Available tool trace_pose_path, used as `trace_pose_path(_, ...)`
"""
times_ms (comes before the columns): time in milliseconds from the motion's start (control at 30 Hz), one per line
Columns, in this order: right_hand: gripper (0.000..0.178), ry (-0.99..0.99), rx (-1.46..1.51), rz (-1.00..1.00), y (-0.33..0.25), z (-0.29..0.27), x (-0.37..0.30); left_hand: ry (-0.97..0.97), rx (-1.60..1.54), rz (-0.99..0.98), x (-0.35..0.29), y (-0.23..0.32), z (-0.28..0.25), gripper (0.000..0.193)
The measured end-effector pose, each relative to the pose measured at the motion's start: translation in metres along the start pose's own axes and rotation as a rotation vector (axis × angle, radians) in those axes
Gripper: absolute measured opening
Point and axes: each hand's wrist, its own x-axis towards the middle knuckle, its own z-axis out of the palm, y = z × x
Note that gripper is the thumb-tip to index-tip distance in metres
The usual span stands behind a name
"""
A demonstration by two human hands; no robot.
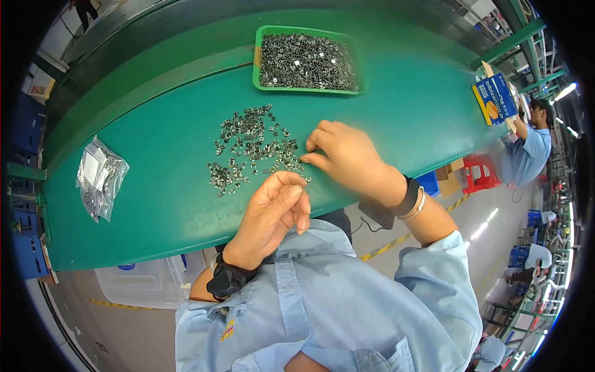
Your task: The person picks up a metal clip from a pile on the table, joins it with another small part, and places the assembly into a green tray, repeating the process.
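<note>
A loose heap of small shiny metal pieces (251, 139) is spread over the green work surface in front of me. My right hand (350, 155) is at the heap's right edge, thumb and curled fingers drawn together close to the pieces. Whatever may be between its fingertips is too small to make out. Nearer to me, my left hand (269, 211) is raised palm inward with its fingers curled toward the thumb. Its grip hides whatever it may hold. One tiny metal piece shows by its fingertips.
A green tray (256, 62) full of similar pieces stands at the back. To the left lies a clear plastic bag (102, 180) of parts. A blue and yellow box (494, 99) is at the far right, near another person (530, 152). Below the table is a clear plastic bin (139, 285).
</note>
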Motion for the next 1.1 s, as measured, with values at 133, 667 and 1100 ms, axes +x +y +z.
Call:
trace_pose_path(133, 0.014, 0.013, 0.016, -0.024, 0.003, 0.005, -0.001, 0.004, -0.005, 0.003, -0.001, 0.001, 0.001, 0.015)
trace_pose_path(667, 0.020, 0.207, 0.318, -0.227, -0.025, -0.016, -0.027, 0.071, 0.176, 0.076, 0.002, 0.000, 0.016, 0.021)
trace_pose_path(1100, 0.025, 0.174, 0.083, -0.263, -0.031, -0.018, -0.030, 0.090, 0.264, 0.000, 0.004, 0.001, 0.016, 0.021)
